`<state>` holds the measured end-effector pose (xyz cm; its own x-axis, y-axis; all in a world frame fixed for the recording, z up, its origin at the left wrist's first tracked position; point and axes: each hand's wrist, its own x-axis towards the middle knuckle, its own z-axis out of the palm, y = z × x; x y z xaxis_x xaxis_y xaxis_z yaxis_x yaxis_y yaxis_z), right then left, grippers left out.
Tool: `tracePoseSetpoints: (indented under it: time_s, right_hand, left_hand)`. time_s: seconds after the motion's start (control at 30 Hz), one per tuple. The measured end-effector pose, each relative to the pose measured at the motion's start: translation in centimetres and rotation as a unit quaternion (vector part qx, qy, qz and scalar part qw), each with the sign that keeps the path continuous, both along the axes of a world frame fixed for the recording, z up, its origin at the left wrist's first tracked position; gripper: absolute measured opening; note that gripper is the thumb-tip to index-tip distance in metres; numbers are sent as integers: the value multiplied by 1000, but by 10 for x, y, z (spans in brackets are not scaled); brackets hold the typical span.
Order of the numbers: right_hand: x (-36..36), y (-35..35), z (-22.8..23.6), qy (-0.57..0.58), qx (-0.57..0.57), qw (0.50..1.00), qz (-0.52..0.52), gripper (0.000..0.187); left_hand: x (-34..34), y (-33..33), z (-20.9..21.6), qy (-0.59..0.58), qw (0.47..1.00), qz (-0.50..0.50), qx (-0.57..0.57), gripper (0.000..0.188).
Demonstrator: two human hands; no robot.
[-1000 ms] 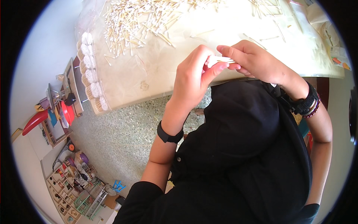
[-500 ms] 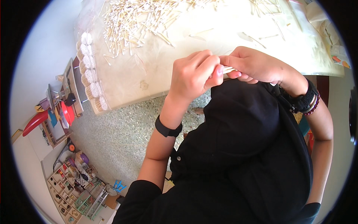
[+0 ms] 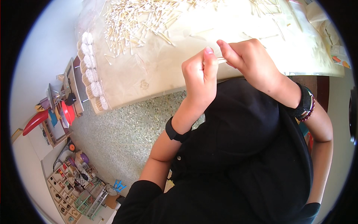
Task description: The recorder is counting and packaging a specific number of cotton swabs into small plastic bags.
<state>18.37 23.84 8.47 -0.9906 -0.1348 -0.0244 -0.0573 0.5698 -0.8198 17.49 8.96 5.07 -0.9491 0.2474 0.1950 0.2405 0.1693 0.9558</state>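
Observation:
Between my two hands runs a small bundle of cotton swabs (image 3: 222, 60), only its pale sticks showing in the gap. My left hand (image 3: 200, 74) is closed round one end, thumb pointing up along the fingers. The other end goes into my right hand (image 3: 249, 61), whose fingers are curled with the thumb raised; the swab tips are hidden inside both hands. Both hands are held above the table's near edge. A large loose heap of cotton swabs (image 3: 140, 22) lies on the table beyond my left hand.
Bundled cotton swabs (image 3: 89, 71) stand in a row along the left edge of the plastic-covered table (image 3: 130, 82). Scattered swabs (image 3: 265, 8) lie at the far right, near plastic bags (image 3: 322, 22). Shelves with small items (image 3: 61, 190) stand on the floor at lower left.
Both hands have risen and turned more upright, with the thumbs now pointing up. My left hand has shifted a little right, and the sticks between the hands have moved up with them.

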Motion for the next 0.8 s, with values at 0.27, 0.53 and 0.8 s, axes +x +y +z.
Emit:
tracePoseSetpoints:
  time_s: [0.27, 0.53, 0.8]
  right_hand:
    - [-3, 7, -11, -178, -111, 978, 13, 50]
    - [-8, 11, -17, -277, -152, 948, 37, 55]
    - [-13, 21, -28, -318, -107, 942, 20, 57]
  left_hand:
    - [-2, -2, 3, -16, 999, -27, -16, 44]
    - [-16, -19, 7, -4, 990, -115, -85, 25]
    - [-65, -132, -28, 86, 856, 198, -470, 21]
